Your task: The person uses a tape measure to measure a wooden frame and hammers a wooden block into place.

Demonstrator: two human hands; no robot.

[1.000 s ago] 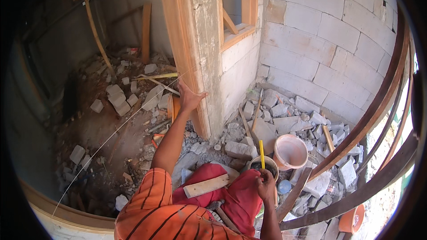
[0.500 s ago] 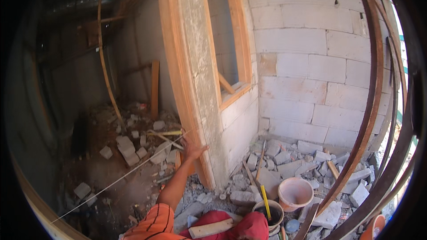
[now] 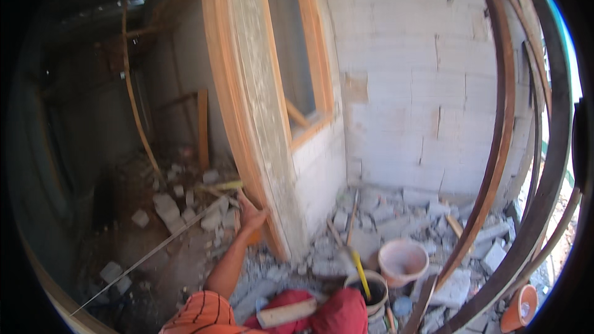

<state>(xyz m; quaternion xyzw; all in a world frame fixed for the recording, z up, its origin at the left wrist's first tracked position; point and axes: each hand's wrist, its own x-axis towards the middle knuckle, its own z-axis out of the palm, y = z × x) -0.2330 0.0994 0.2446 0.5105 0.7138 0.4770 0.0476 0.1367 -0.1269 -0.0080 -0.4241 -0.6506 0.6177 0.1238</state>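
My left hand (image 3: 250, 213) lies flat against the lower part of an upright wooden frame board (image 3: 232, 105) that edges a grey plastered pillar (image 3: 260, 86). Its fingers are spread and hold nothing. The arm comes up from an orange striped sleeve (image 3: 201, 315). My right hand is out of the picture. A short wooden board (image 3: 286, 312) rests across my red-trousered knees (image 3: 340, 312). Just beyond them stands a dark bucket (image 3: 365, 291) with a yellow-handled tool (image 3: 361, 266) sticking out of it.
A pink bucket (image 3: 402, 260) sits among broken white blocks (image 3: 383, 219) at the foot of a white block wall (image 3: 408, 86). A taut string (image 3: 148, 253) crosses the dirt floor at left. Curved dark bars (image 3: 507, 148) rise at right, with an orange pot (image 3: 520, 309) below.
The view has tilted upward, showing more wall and less of my lap. My right hand, earlier at the yellow-handled tool by the bucket, has dropped out of view. My left hand stays on the frame.
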